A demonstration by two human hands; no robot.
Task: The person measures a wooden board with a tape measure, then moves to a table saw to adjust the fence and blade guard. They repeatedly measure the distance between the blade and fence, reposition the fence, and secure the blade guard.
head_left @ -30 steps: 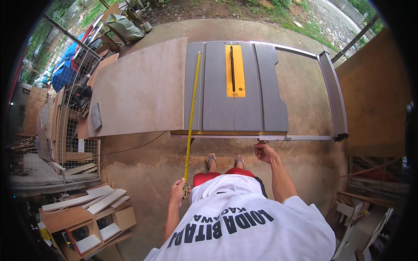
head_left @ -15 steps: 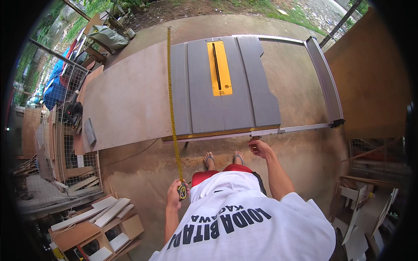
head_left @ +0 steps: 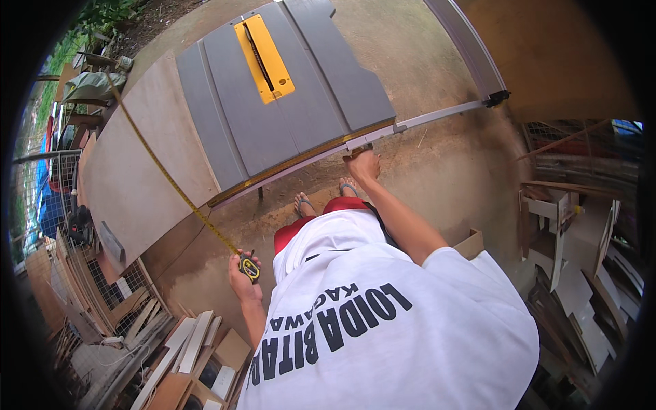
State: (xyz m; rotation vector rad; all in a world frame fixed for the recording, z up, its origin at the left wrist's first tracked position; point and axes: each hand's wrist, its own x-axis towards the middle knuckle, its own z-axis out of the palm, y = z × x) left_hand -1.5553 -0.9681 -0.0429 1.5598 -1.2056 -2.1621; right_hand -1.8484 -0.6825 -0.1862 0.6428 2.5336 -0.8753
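Observation:
My left hand (head_left: 243, 279) holds a yellow and black tape measure (head_left: 249, 268). Its extended yellow blade (head_left: 164, 171) runs diagonally up across a pale plywood sheet (head_left: 130, 178) at the left of the table saw (head_left: 260, 137). That saw has a grey top and a yellow throat plate (head_left: 280, 85) with a dark slot. My right hand (head_left: 362, 164) is curled on a small dark handle (head_left: 363, 149) beneath the saw's front rail (head_left: 294, 168), its fingertips partly hidden.
An extended rail frame (head_left: 468, 48) reaches right, beside a large brown board (head_left: 567, 61). Wire fencing (head_left: 126, 301) and a black power tool (head_left: 80, 225) are at left. Offcuts (head_left: 184, 348) lie at lower left, panels (head_left: 574, 253) at right. Concrete floor (head_left: 451, 178) runs underfoot.
The view has turned and tilted, shifting the saw up and left. The tape blade now slants across the plywood instead of running straight along its edge. My right hand has closed further around the handle.

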